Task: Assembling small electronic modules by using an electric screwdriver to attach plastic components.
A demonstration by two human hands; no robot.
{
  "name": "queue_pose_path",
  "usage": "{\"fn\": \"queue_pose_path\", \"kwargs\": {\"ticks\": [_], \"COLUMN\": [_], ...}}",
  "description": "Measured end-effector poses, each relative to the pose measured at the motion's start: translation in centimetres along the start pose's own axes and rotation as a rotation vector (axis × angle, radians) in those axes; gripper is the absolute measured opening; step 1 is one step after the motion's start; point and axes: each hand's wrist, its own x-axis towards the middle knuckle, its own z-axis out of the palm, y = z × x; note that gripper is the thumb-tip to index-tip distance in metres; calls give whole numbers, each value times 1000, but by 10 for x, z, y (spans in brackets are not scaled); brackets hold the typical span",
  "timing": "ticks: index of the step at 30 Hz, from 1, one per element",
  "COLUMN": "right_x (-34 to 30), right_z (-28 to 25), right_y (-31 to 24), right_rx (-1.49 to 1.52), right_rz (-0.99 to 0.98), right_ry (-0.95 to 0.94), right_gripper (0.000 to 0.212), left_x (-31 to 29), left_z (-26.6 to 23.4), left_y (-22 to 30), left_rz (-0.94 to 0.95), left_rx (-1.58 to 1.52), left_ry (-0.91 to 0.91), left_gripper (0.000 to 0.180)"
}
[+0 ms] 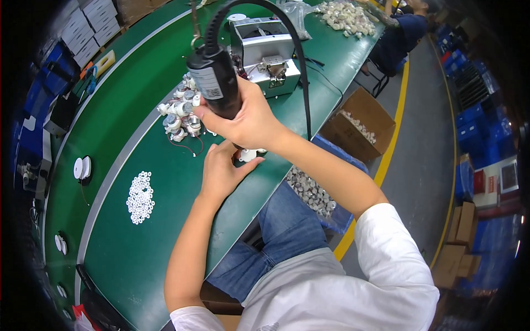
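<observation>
My right hand (255, 118) is wrapped round a black electric screwdriver (205, 80), which hangs from a metal hook and has a thick black cable looping over to the right. Its tip is hidden behind my hands. Just below, my left hand (220, 172) steadies a small white plastic part (247, 156) on the green table, thumb on one side and fingers on the other. Most of that part is covered by my hands. Beyond them lies a heap of small motors with white housings (182, 113), some with thin red wires.
White rings (141, 198) lie in a pile at the left. A silver and green machine (270, 60) stands at the back. Beside the table are a blue bin (348, 223) of small parts and a cardboard box (381, 140). White discs ride the green conveyor (63, 193). A co-worker (406, 33) sits far right.
</observation>
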Motion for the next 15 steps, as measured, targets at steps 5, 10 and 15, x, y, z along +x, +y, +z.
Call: {"fn": "queue_pose_path", "kwargs": {"ticks": [5,10,15], "right_x": [-5,-7,-4], "right_z": [-6,-11,-16], "right_y": [-4,-1,-7], "right_rx": [78,15,91], "right_rz": [60,-15,86], "right_ry": [-35,39,45], "right_gripper": [24,24,27], "left_x": [2,2,3], "left_z": [-4,-2,-4], "left_y": [5,11,29], "left_rz": [-66,-79,-63], "left_rx": [54,7,4], "left_ry": [-37,-27,-9], "left_gripper": [43,45,50]}}
